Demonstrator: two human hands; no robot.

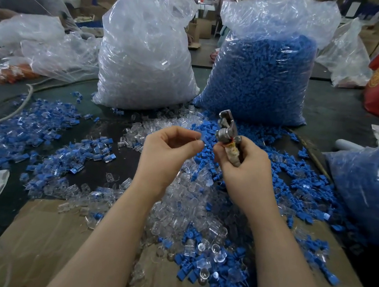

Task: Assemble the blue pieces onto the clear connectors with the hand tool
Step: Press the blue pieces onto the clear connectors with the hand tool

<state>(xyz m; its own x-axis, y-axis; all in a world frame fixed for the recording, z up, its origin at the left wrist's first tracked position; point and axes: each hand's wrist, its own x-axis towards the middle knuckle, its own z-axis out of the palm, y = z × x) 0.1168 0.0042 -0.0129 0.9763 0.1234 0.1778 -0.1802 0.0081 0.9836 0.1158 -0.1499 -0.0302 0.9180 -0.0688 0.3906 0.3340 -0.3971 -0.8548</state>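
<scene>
My right hand point(242, 171) grips a metal hand tool point(229, 134) by its tape-wrapped handle, jaws pointing up and away. My left hand point(171, 150) is raised beside it, thumb and fingers pinched together near a blue piece point(205, 141) just left of the tool; whether it holds a clear connector I cannot tell. Loose blue pieces point(222, 276) and clear connectors point(190, 205) lie mixed in a heap under both hands. Assembled blue-and-clear parts point(49, 131) are spread over the table to the left.
Two tall plastic bags stand behind the heap: clear connectors point(144, 52) on the left, blue pieces point(263, 76) on the right. Another bag of blue pieces point(373, 189) sits at the right edge. Cardboard point(53, 234) covers the near table. A cable point(21, 103) runs at the left.
</scene>
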